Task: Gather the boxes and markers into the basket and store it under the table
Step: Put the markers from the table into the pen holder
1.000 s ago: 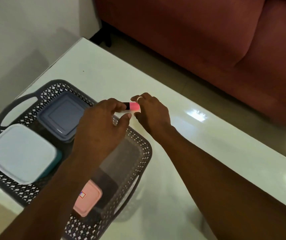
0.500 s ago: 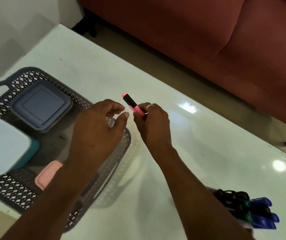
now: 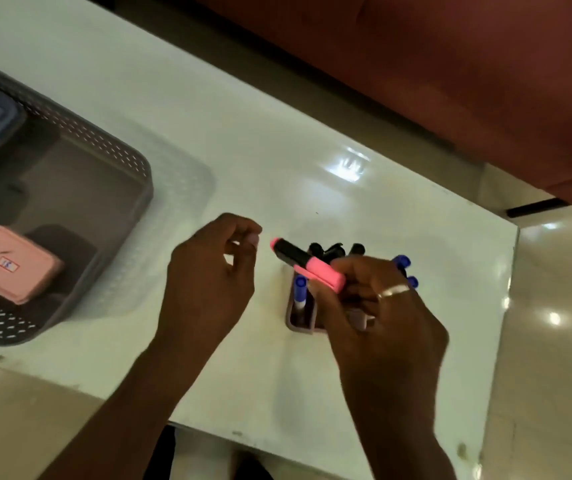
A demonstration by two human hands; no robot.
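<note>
Right hand [image 3: 378, 306], ring on one finger, fingers curled in a grip; left hand [image 3: 208, 271] just beside it, empty, fingers loosely curled, thumb and forefinger apart.

A glossy white table [image 3: 277, 140] carries everything here, its surface throwing back bright light spots. On its left part sits a grey perforated basket [image 3: 128, 161], cut off by the left edge of the view. Well apart from it, toward the table's right end, stands a small pinkish holder [image 3: 300, 320] with blue and black markers upright in it. The near edge of the table shows a few small dark marks.
</note>
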